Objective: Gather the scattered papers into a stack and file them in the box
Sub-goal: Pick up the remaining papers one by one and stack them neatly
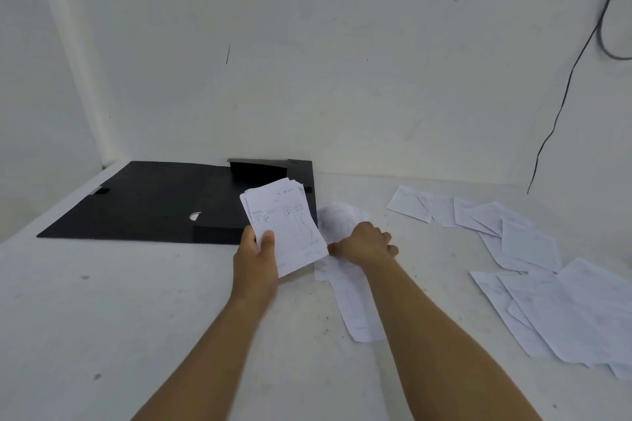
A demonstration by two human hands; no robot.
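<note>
Setting: bare, office-like work corner, judged from scuffed white walls, a stained white tabletop, an open black plastic file box, printed form sheets, and a dangling black cable.

Flat open black plastic file box at the back left of the pale tabletop, against the wall. Small stack of printed white paper slips held up in the left hand, just in front of the box's right end. Right hand beside it, resting on loose white sheets. More scattered white sheets spread across the right side.
</note>
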